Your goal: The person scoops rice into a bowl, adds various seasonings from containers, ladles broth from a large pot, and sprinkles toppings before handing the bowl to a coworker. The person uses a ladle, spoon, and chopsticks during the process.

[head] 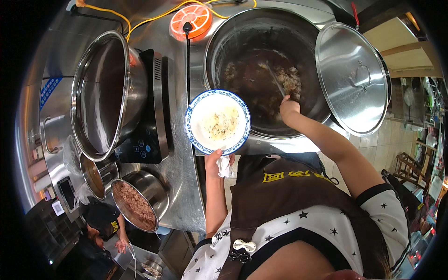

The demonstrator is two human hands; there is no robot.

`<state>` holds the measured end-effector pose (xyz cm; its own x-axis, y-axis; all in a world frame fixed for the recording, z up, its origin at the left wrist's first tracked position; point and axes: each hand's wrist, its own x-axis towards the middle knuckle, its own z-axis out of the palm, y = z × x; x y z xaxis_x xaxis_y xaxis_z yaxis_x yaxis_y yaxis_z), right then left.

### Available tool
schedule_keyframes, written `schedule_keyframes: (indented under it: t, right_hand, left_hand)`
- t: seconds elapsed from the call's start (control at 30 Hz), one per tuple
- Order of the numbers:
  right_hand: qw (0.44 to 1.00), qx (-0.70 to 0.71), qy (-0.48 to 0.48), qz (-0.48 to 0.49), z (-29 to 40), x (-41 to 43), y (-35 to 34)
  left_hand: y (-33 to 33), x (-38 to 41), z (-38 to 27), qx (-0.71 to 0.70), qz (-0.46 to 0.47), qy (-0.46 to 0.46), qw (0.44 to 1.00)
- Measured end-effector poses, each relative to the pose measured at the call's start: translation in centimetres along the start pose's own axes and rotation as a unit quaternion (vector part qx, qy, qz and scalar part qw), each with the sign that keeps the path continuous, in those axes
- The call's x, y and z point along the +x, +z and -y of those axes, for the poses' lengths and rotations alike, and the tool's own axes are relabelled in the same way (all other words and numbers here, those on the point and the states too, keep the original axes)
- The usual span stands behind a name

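Note:
My left hand [214, 164] grips the near rim of a white bowl [194, 119] with a blue patterned border. Seasoning specks and a little pale liquid lie in the bowl, and a crumpled white tissue [224, 167] is held below its rim. Over a large steel stockpot [213, 66], my right hand [289, 107] grips the handle of a metal utensil [276, 79]. The utensil's far end dips into dark brown broth, so its shape is hidden. Pale brown clumps [288, 81] sit in the broth beside it.
A round steel lid [343, 70] leans at the stockpot's right. Left are another large pot [136, 94] on a black induction cooker [159, 115], and a pot of minced food [159, 196]. An orange cable reel [201, 21] stands behind. A co-worker [99, 218] is at lower left.

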<state>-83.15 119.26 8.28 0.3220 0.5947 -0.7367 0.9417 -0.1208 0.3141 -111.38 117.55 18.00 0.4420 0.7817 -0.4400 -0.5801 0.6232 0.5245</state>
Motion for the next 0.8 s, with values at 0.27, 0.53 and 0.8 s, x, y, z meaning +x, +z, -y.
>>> schedule_keyframes:
  t: [0.27,0.53,0.8]
  right_hand:
    - [0.979,0.134,-0.130,-0.078,-9.7,-8.7,-3.9]
    - [0.982,0.102,0.062,-0.143,-8.9,-4.3,-3.1]
    - [0.992,0.058,0.037,-0.104,-4.4,1.4,1.6]
  left_hand:
    - [1.5,-0.3,-0.1,0.063,-0.008,0.016,0.998]
    - [0.7,-0.8,-0.6,0.043,-0.014,0.010,0.999]
    - [-0.7,-1.3,-0.4,0.001,-0.027,-0.003,1.000]
